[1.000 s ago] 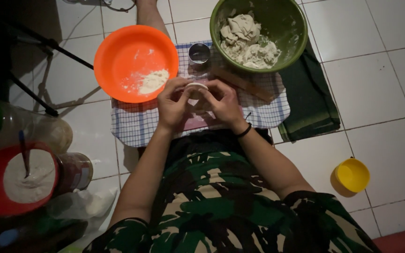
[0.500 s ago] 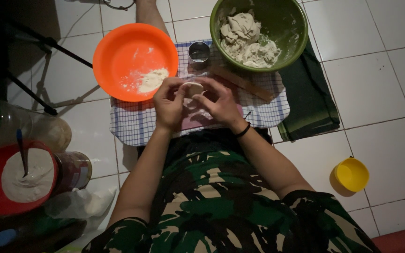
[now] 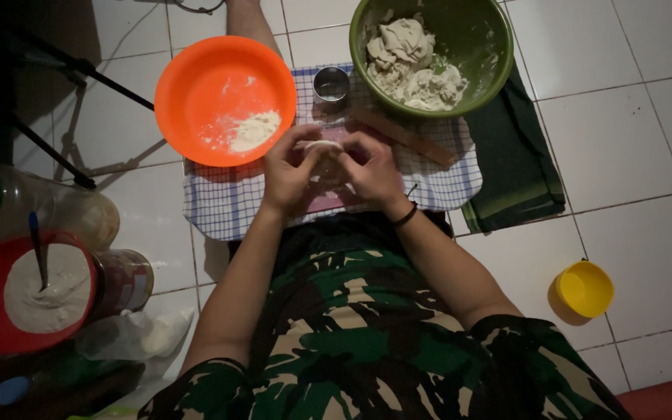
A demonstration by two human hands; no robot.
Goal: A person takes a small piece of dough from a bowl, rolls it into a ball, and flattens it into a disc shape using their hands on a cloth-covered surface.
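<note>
A person seated on a tiled floor cups a small pale piece of dough (image 3: 320,148) between both hands over a checked cloth (image 3: 227,204). The left hand (image 3: 293,173) and right hand (image 3: 371,173) curl closed around it from either side, fingertips meeting at the top, so neither is nearer; the lump is too covered to tell its long axis. Beyond the cloth's far edge, a green bowl (image 3: 480,39) of torn dough sits ahead and to the right of the hands, an orange bowl (image 3: 200,85) with flour ahead and to the left. A small metal ring cutter (image 3: 331,83) stands between the bowls, a wooden rolling stick (image 3: 402,136) lying slantwise just beside the right hand.
</note>
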